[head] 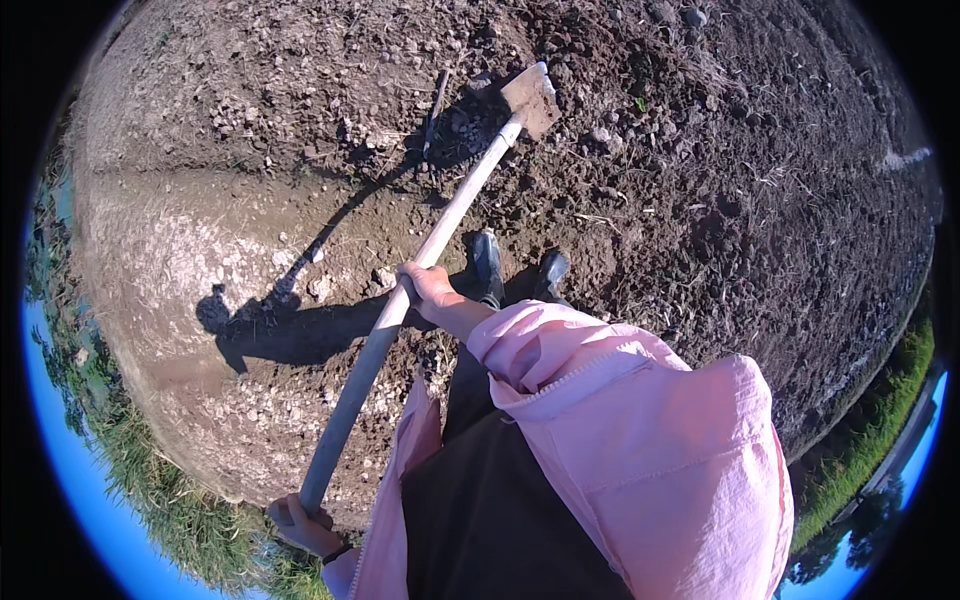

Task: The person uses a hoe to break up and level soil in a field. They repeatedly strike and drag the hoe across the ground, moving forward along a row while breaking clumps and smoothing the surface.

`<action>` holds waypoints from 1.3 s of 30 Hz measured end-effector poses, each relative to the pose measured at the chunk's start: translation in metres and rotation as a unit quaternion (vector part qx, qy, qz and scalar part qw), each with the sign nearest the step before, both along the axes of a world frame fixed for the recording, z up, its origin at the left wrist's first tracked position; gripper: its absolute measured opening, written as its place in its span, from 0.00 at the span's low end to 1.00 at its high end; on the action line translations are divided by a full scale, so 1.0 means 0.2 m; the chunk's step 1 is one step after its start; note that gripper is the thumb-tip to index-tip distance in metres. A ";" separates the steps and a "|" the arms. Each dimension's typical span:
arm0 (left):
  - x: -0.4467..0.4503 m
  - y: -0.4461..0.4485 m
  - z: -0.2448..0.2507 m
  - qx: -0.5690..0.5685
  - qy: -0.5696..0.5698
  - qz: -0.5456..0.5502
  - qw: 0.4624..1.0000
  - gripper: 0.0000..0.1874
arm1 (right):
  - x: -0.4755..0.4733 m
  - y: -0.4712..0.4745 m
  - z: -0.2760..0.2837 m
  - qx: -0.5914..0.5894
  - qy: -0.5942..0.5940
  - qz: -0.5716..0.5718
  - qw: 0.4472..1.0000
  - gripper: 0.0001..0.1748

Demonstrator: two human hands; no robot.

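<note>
A long wooden handle (375, 337) runs slantwise across the view and ends in a flat, soil-stained metal hoe blade (532, 100) at the top. My right hand (426, 289) is wrapped around the middle of the handle. Near the handle's lower end, at the bottom left, my left hand (304, 523) grips it too. The blade is above dark, broken soil (600, 172), beside its own shadow; whether it touches the ground I cannot tell. Pink sleeves cover my arms.
Dark boots (487, 262) stand on the soil below the blade. A thin stick (436, 112) lies left of the blade. Pale clods (321, 287) are scattered at the left. Tall grass (180, 517) borders the ground at lower left, and a green strip (862, 442) runs along the right.
</note>
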State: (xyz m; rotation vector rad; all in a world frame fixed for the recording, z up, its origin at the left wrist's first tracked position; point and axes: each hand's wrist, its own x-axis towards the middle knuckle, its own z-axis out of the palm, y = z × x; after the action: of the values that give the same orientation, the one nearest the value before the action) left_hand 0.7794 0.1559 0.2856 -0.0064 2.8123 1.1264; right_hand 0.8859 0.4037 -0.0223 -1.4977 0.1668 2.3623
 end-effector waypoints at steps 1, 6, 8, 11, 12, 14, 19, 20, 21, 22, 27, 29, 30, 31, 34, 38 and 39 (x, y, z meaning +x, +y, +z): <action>0.12 0.17 -0.08 0.002 -0.067 -0.015 0.998 0.10 | 0.13 0.12 -0.12 0.010 -0.073 -0.015 0.997 0.09; 0.22 -0.02 -0.22 -0.031 0.051 -0.066 0.996 0.09 | 0.22 0.09 -0.16 0.001 -0.077 -0.092 0.993 0.07; 0.21 -0.03 -0.13 -0.092 0.024 -0.022 0.995 0.10 | 0.20 0.03 -0.05 -0.023 -0.025 -0.079 0.996 0.06; 0.04 -0.21 -0.12 -0.108 0.093 -0.118 0.983 0.11 | 0.13 -0.03 0.08 -0.023 0.011 -0.095 0.995 0.08; -0.07 -0.34 -0.16 -0.119 0.132 -0.155 0.972 0.11 | 0.12 -0.03 0.10 -0.003 0.033 -0.098 0.995 0.08; -0.03 -0.30 -0.06 -0.087 0.082 -0.129 0.984 0.10 | 0.11 -0.06 0.18 0.008 0.063 -0.108 0.992 0.10; -0.10 0.06 -0.03 -0.056 -0.076 -0.179 0.979 0.07 | 0.43 0.03 0.26 -0.017 0.112 -0.221 0.969 0.11; -0.12 0.14 -0.07 -0.052 -0.079 -0.222 0.971 0.07 | 0.50 0.03 0.19 -0.019 0.133 -0.262 0.956 0.11; -0.12 0.22 -0.10 -0.049 -0.081 -0.263 0.960 0.07 | 0.57 0.04 0.15 -0.037 0.115 -0.309 0.943 0.09; -0.09 0.27 -0.14 -0.040 -0.087 -0.284 0.954 0.07 | 0.65 0.05 0.11 -0.047 0.104 -0.340 0.933 0.08; 0.18 0.58 -0.25 -0.031 -0.117 -0.378 0.918 0.08 | 1.02 -0.04 -0.10 -0.109 0.012 -0.423 0.900 0.06; 0.15 0.56 -0.27 -0.068 -0.105 -0.377 0.918 0.08 | 1.05 -0.13 -0.16 -0.147 -0.009 -0.434 0.889 0.06; 0.09 0.54 -0.28 -0.080 -0.085 -0.392 0.913 0.08 | 1.03 -0.19 -0.21 -0.163 0.005 -0.433 0.886 0.06; 0.11 0.54 -0.26 -0.086 -0.079 -0.400 0.909 0.08 | 1.03 -0.24 -0.20 -0.177 0.009 -0.434 0.883 0.06; 0.21 0.55 -0.19 -0.104 -0.053 -0.422 0.899 0.08 | 1.01 -0.35 -0.21 -0.218 0.014 -0.405 0.888 0.06; 0.32 0.55 -0.13 -0.137 -0.099 -0.390 0.905 0.07 | 1.01 -0.44 -0.33 -0.260 0.003 -0.353 0.899 0.07; 0.31 0.51 -0.16 -0.136 -0.107 -0.392 0.903 0.07 | 1.06 -0.43 -0.32 -0.277 -0.004 -0.353 0.894 0.06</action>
State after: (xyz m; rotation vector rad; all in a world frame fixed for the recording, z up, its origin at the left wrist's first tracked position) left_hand 0.8419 0.2575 0.2534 0.8360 2.3497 0.4970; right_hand 1.0979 0.3175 -0.0854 -1.3286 1.2422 1.7654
